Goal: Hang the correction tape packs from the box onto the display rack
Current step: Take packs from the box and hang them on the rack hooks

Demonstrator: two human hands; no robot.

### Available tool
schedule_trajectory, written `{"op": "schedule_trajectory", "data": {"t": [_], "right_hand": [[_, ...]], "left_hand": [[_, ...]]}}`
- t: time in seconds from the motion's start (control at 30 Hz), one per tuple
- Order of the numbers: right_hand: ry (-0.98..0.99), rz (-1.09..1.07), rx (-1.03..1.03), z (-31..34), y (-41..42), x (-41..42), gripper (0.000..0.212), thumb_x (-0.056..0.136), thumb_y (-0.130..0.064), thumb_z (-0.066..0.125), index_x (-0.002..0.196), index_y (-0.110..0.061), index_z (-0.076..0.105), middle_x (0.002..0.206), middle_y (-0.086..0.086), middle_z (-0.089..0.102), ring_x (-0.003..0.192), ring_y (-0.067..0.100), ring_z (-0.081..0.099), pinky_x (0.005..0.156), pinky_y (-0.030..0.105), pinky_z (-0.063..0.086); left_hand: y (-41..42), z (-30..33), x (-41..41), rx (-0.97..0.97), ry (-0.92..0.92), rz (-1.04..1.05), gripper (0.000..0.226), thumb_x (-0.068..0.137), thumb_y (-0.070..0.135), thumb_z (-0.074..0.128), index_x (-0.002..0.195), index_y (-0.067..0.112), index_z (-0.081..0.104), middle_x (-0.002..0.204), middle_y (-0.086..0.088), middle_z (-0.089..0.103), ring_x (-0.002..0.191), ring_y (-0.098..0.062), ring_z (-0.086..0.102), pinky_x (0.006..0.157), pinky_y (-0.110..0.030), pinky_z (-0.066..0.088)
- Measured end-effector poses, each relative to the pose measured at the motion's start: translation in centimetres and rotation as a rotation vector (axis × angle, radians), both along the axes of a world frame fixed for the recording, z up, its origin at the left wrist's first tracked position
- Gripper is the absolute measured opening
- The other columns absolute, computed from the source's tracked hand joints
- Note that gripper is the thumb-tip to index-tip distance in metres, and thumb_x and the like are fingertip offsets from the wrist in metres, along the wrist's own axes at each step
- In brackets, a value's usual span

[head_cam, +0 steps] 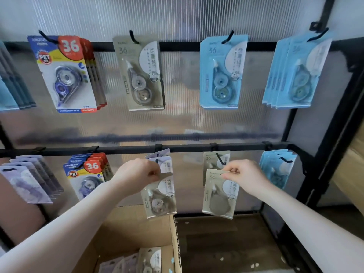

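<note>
Pinching: both hands — left hand [137,175], right hand [243,176] — grip beige packs [219,196] at top edges; light, stiff card, likely.

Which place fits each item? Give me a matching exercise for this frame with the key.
Things:
1. beige pack
2. red-topped "36" packs
3. cardboard box
4. blue packs

Places:
A. top rail, far right hook
B. pinched in the right hand
C. below the lower rail, holding loose packs
D. top rail, left hook

Pairs: 1-B, 2-D, 3-C, 4-A
</note>
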State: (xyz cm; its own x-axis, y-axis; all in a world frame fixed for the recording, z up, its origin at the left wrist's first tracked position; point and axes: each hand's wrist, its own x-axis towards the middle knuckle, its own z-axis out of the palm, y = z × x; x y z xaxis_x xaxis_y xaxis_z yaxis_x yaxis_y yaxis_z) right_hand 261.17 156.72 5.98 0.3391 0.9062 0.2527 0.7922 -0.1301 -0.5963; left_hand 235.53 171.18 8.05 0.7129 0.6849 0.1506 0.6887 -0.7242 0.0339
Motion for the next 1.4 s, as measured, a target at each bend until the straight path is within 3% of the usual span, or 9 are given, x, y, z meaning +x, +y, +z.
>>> {"op": "schedule_trajectory", "data": {"t": [0.03, 0.13, 0.27, 0.43, 0.6, 0.77, 1.0, 1.4], "right_hand": [[-0.008, -0.004, 0.018, 0.3, 0.0, 0.1, 0.007, 0.082, -0.019, 0.070, 0.076, -0.018, 0.070, 0.075, -0.011, 0.065, 0.072, 0.000, 0.056, 0.062, 0.008, 0.040], [-0.018, -0.022, 0.061, 0.9, 0.0, 0.9, 0.005, 0.081, -0.019, 0.070, 0.076, -0.018, 0.071, 0.075, -0.015, 0.064, 0.074, -0.001, 0.056, 0.063, 0.006, 0.037], [0.010, -0.010, 0.096, 0.9, 0.5, 1.5, 0.012, 0.084, -0.018, 0.068, 0.093, -0.015, 0.075, 0.088, -0.012, 0.068, 0.089, 0.005, 0.061, 0.084, 0.023, 0.046], [-0.019, -0.015, 0.112, 0.4, 1.1, 2.0, 0.012, 0.087, -0.018, 0.065, 0.093, -0.014, 0.075, 0.096, -0.005, 0.072, 0.094, 0.011, 0.062, 0.088, 0.029, 0.048], [-0.040, -0.011, 0.111, 0.1, 1.8, 2.5, 0.016, 0.090, -0.016, 0.061, 0.099, -0.013, 0.074, 0.102, -0.003, 0.071, 0.100, 0.014, 0.061, 0.092, 0.033, 0.047], [-0.049, -0.011, 0.093, -0.1, 2.0, 3.1, 0.019, 0.091, -0.015, 0.059, 0.104, -0.013, 0.072, 0.107, -0.003, 0.070, 0.104, 0.013, 0.060, 0.092, 0.025, 0.043], [-0.090, -0.064, 0.061, -0.7, 3.6, 3.6, 0.019, 0.092, -0.017, 0.057, 0.102, -0.020, 0.073, 0.104, -0.002, 0.070, 0.102, 0.018, 0.060, 0.091, 0.039, 0.046], [-0.165, -0.089, 0.047, -1.4, 6.1, 4.1, 0.025, 0.095, -0.017, 0.051, 0.110, -0.023, 0.070, 0.102, -0.001, 0.064, 0.099, 0.021, 0.057, 0.083, 0.040, 0.048]], "left_hand": [[-0.1, 0.1, 0.2, 0.002, -0.002, -0.004, 0.022, 0.090, 0.044, 0.053, 0.084, 0.026, 0.063, 0.079, 0.006, 0.064, 0.074, -0.017, 0.058, 0.064, -0.030, 0.047], [-0.5, 0.3, 1.3, 0.012, -0.012, -0.016, 0.017, 0.091, 0.040, 0.053, 0.084, 0.028, 0.063, 0.078, 0.008, 0.063, 0.073, -0.017, 0.057, 0.063, -0.029, 0.047], [-1.0, 0.2, 2.2, 0.049, 0.007, -0.033, 0.015, 0.092, 0.043, 0.051, 0.083, 0.033, 0.059, 0.073, 0.013, 0.054, 0.068, -0.012, 0.051, 0.052, -0.023, 0.036], [-0.8, 0.1, 2.5, 0.050, 0.017, -0.026, 0.014, 0.092, 0.041, 0.052, 0.090, 0.033, 0.063, 0.073, 0.013, 0.052, 0.068, -0.011, 0.049, 0.052, -0.021, 0.033], [-0.5, -0.3, 2.3, 0.055, 0.029, -0.038, 0.014, 0.091, 0.041, 0.051, 0.090, 0.035, 0.063, 0.081, 0.013, 0.057, 0.074, -0.012, 0.053, 0.060, -0.024, 0.042], [-0.1, -0.9, 2.3, 0.052, 0.008, -0.058, 0.015, 0.091, 0.042, 0.051, 0.091, 0.034, 0.064, 0.086, 0.013, 0.063, 0.078, -0.012, 0.057, 0.066, -0.028, 0.049], [0.2, -1.2, 2.6, 0.052, -0.004, -0.084, 0.017, 0.093, 0.039, 0.049, 0.093, 0.034, 0.064, 0.088, 0.014, 0.064, 0.080, -0.010, 0.056, 0.065, -0.025, 0.047], [0.5, -1.0, 2.3, 0.034, -0.013, -0.148, 0.016, 0.094, 0.036, 0.049, 0.094, 0.032, 0.064, 0.092, 0.014, 0.064, 0.081, -0.007, 0.057, 0.070, -0.029, 0.050]]}}
